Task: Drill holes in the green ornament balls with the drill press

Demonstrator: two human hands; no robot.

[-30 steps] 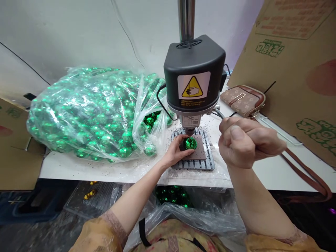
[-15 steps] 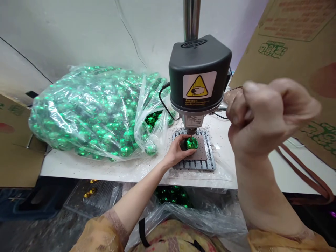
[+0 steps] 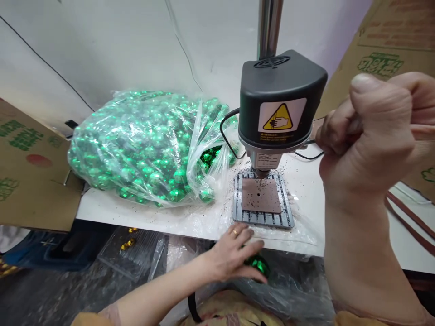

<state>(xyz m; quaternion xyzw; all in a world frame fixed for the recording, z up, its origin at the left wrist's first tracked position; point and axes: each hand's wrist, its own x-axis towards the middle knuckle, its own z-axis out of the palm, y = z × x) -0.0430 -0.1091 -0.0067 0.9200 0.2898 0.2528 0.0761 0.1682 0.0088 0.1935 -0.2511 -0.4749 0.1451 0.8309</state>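
My left hand (image 3: 234, 253) is below the table's front edge, fingers stretched and apart. A shiny green faceted bauble (image 3: 261, 266) is just under its fingers and thumb, not wrapped by them. My right hand (image 3: 369, 122) is closed in a fist at the side of the black drill press (image 3: 282, 97), around its feed handle (image 3: 310, 143), most of which the fist hides. Beneath the drill bit (image 3: 261, 182) lies a brown square pad (image 3: 267, 203) with a small dark hole, on the slotted metal base (image 3: 287, 218).
A large clear bag (image 3: 136, 149) full of green baubles lies left of the drill press, its mouth facing the drill. Dark shavings dot the white table (image 3: 112, 208). Cardboard boxes (image 3: 34, 158) flank both sides. Clear plastic sheeting (image 3: 295, 280) hangs below the front edge.
My left hand has moved from the pad toward me, below the table edge, carrying the green bauble off the pad, and its fingers have spread. My right hand stays at the handle. The view has shifted.
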